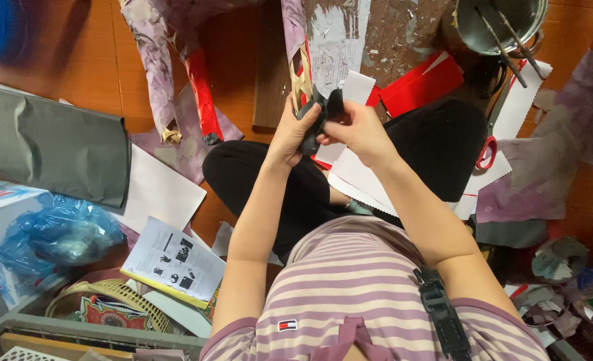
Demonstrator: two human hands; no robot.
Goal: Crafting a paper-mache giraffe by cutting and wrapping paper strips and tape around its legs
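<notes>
Both hands are raised together over the person's crossed legs, the left hand (288, 134) and right hand (358, 131) clamped on a dark crumpled piece (320, 115) held between them. Red paper (422, 83), a metal pot (500, 23) and red-handled scissors (488, 151) lie on the floor beyond

Person wears a short-sleeved shirt (350, 294) with purple and cream stripes and a small red, white and blue patch at the lower centre. Black trousers (437, 144). Black strap with buckle (443, 321) over the right shoulder. Bare forearms.
</notes>
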